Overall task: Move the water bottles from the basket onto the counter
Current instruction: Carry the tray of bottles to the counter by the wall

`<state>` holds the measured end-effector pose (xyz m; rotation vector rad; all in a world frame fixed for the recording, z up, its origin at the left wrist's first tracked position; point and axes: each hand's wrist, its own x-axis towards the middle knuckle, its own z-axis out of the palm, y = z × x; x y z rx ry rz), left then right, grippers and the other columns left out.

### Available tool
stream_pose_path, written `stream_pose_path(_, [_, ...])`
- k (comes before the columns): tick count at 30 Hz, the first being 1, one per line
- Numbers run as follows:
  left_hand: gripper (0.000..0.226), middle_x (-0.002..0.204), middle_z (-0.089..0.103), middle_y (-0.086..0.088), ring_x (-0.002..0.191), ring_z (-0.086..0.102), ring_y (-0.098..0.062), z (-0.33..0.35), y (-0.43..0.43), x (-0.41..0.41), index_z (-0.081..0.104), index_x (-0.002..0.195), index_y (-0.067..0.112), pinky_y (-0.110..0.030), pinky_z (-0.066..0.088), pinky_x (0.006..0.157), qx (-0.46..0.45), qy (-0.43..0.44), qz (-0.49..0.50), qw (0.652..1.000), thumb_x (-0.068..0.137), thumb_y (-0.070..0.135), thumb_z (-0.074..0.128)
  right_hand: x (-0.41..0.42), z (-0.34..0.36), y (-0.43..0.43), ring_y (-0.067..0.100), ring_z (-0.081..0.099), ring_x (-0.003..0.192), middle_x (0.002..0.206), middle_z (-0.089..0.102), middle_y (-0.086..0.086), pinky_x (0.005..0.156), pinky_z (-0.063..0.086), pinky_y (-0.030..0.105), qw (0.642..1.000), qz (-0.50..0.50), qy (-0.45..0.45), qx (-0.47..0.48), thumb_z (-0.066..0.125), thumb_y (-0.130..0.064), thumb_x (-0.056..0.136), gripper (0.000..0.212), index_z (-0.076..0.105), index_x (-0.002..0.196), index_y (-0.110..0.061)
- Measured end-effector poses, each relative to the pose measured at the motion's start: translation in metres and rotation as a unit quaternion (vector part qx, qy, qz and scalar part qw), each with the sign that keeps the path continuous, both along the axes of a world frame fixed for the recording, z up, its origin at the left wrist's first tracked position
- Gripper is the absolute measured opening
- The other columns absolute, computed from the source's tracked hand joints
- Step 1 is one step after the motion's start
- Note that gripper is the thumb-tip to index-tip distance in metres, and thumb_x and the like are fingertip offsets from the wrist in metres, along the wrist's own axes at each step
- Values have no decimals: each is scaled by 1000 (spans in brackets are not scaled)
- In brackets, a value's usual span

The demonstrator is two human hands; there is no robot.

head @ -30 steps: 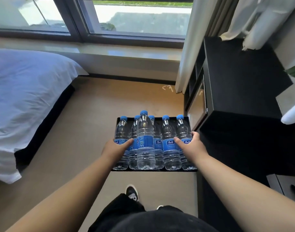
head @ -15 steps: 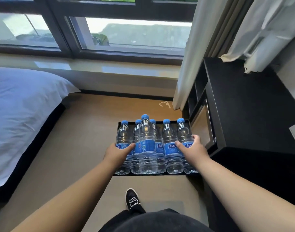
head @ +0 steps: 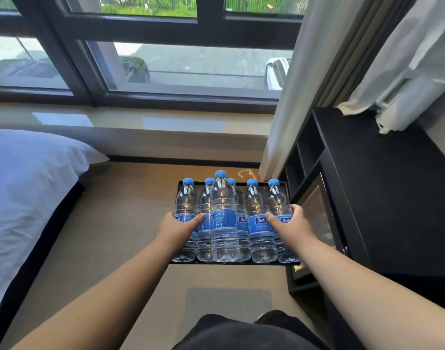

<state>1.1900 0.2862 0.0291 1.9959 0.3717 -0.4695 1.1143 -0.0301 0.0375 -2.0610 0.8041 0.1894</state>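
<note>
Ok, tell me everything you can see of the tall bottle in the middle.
The tall bottle is clear ribbed plastic with a blue cap and a blue label reading PURE. It stands upright and capped at the front of the black tray, taller than the five smaller bottles around it, with neighbours pressed against both sides. The left hand and right hand grip the outer bottles; neither hand visibly touches it.

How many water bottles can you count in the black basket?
6, all upright in the basket: far left, second, a taller one in front, one behind it, fifth, far right. More could be hidden behind.
</note>
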Motion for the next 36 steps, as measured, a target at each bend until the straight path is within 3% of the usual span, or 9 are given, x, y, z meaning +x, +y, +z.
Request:
stream_pose_path(6, [56,92,76,-2,82,75,-20,-9,-29,64,65,101,20,-45,63,78,-11,7,-4,1000,67,57,89,53,-13,-25,15,69,90,106,65,-9,78,62,44,1000,-22,2,13,74,-72,75,91,32,145,-30])
stream_pose_path(10, [55,90,75,1,79,75,-17,-14,-68,111,63,102,20,-37,61,68,-9,5,-18,1000,68,54,90,97,-22,-62,17,69,90,103,64,-10,80,62,47,999,-36,12,8,73,-71,78,91,31,146,-28])
stream_pose_path(13, [56,92,75,3,80,75,-15,-16,-102,151,61,102,23,-33,59,64,0,1,-22,1000,67,58,88,137,-23,-93,14,68,85,100,62,-11,70,61,40,999,-39,3,4,74,-67,82,87,31,147,-27])
stream_pose_path(16, [48,82,76,6,72,74,-9,-14,-140,192,62,96,27,-27,55,58,9,-18,-40,999,69,57,87,173,-19,-129,6,58,80,105,57,-9,58,46,28,999,-38,3,-18,71,-69,83,93,27,153,-25])
stream_pose_path(20, [50,88,76,5,75,75,-11,-5,-194,238,63,100,26,-29,57,61,17,-23,-69,997,69,58,87,205,-12,-181,28,62,112,139,59,5,88,53,42,998,-52,16,-25,68,-74,81,100,24,156,-24])
stream_pose_path(23, [53,89,76,5,75,74,-10,0,-236,264,63,102,26,-26,55,59,13,-28,-93,995,68,60,86,219,-8,-220,31,62,118,141,59,7,95,55,47,997,-70,24,-29,67,-76,80,100,26,155,-23])
stream_pose_path(30, [48,80,77,19,69,75,-2,-1,-328,308,70,98,26,-25,55,59,-8,-26,-188,982,69,60,86,217,-13,-288,25,67,100,123,66,3,85,59,43,987,-159,17,-13,71,-72,80,94,32,149,-22])
stream_pose_path(33, [56,83,79,10,71,76,-7,-7,-363,325,70,101,24,-33,60,67,-2,-15,-222,975,64,63,87,207,-17,-307,22,66,96,121,66,1,74,55,37,978,-204,32,-18,70,-73,79,93,34,148,-23])
stream_pose_path(36, [64,85,78,6,74,75,-8,-12,-401,337,69,101,23,-30,57,67,17,-28,-265,964,59,70,83,197,-20,-323,22,66,93,118,67,-1,72,53,36,965,-259,37,-24,71,-75,77,90,38,143,-24])
